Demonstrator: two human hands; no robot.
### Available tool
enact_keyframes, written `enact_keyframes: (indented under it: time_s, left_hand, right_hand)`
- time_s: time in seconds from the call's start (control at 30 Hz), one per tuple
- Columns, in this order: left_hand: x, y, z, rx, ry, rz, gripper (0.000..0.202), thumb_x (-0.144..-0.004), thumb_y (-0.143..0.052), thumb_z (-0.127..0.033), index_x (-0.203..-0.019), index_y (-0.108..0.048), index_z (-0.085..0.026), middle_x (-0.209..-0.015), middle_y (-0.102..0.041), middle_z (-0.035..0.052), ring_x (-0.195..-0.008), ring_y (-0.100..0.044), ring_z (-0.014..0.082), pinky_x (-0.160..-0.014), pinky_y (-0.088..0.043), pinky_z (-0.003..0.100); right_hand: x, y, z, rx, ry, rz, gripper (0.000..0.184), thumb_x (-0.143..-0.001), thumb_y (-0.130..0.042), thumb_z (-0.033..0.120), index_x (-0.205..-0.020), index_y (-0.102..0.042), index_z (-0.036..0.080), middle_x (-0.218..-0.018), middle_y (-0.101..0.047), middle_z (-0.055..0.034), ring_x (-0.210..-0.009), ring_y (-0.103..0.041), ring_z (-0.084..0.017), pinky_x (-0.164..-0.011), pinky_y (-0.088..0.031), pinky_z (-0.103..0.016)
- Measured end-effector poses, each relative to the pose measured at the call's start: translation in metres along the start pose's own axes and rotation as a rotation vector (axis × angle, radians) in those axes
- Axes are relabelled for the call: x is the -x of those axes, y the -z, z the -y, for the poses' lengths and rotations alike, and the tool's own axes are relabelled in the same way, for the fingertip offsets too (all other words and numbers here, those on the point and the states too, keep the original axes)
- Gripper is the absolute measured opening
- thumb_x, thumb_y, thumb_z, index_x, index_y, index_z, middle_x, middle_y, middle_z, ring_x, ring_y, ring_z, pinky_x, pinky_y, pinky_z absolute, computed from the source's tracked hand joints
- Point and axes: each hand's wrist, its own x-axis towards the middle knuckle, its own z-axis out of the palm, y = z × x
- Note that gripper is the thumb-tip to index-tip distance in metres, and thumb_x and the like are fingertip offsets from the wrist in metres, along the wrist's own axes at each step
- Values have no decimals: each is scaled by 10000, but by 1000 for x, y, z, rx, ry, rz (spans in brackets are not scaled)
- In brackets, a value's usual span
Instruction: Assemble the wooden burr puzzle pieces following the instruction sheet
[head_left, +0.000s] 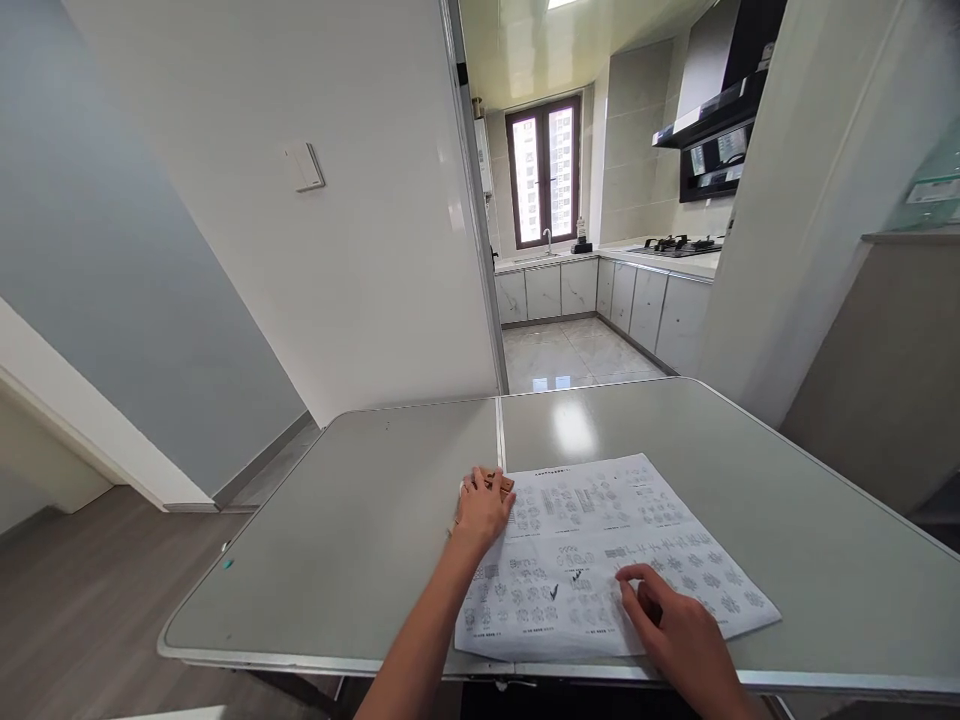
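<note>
Left hand (484, 508) lies over brown block (502, 483) at sheet's (600, 530) far-left corner, grip unclear. Right hand (675, 625) loosely curled, empty, on sheet's near right.

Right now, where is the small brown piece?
Head view: the small brown piece lies partly under the left hand, at the far left corner of the printed sheet.

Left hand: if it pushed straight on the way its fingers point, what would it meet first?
The left hand would meet the small brown object right at its fingers, by the printed sheet's top corner; they seem already touching. Beyond it, only bare table shows.
</note>
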Motion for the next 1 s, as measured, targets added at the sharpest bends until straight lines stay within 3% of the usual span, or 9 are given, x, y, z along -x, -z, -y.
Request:
enact_keyframes:
  time_s: [0.17, 0.3, 0.57, 0.87, 1.0]
  left_hand:
    - [2, -8, -4, 79, -61, -41, 629, -966, -534, -489, -1526, -472, -211, -1622, -386, 206, -1480, -359, 451, -1156, -334, 619]
    - [12, -16, -18, 113, -116, -55, 621, -974, -520, -465, -1539, -450, -218, -1656, -339, 180, -1513, -296, 455, -1175, -307, 637]
    - [59, -28, -57, 103, -257, -58, 597, -983, -527, -465, -1553, -457, -299, -1693, -284, 105, -1542, -215, 470, -1195, -259, 683]
    - [108, -3, -56, 154, -547, -80, 586, -1024, -473, -517, -1578, -369, -360, -1710, -244, 55, -1582, -172, 355, -1244, -247, 642]
    - [123, 4, -45, 238, -518, -142, 616, -1020, -508, -454, -1594, -328, -324, -1707, -251, 61, -1586, -158, 341, -1254, -257, 633]
  right_hand:
    - [0, 0, 0, 14, -3, 0, 346, -998, -419, 539, -953, -635, 272, -561, -544, 62, -483, -575, -174, -553, -452, -257]
    - [0, -1, -1, 29, 7, 8, 341, -1001, -419, 537, -960, -634, 277, -565, -552, 61, -479, -574, -174, -552, -449, -255]
    - [-2, 1, 2, 22, 18, 0, 366, -1010, -408, 544, -967, -645, 269, -553, -562, 54, -471, -573, -176, -545, -445, -255]
    - [-3, 2, 7, -3, 5, -29, 438, -1003, -385, 596, -939, -663, 263, -539, -580, 44, -463, -591, -184, -544, -453, -269]
    - [-2, 3, 7, 4, 7, -19, 408, -1011, -390, 566, -954, -655, 261, -553, -584, 36, -487, -596, -187, -555, -454, -267]
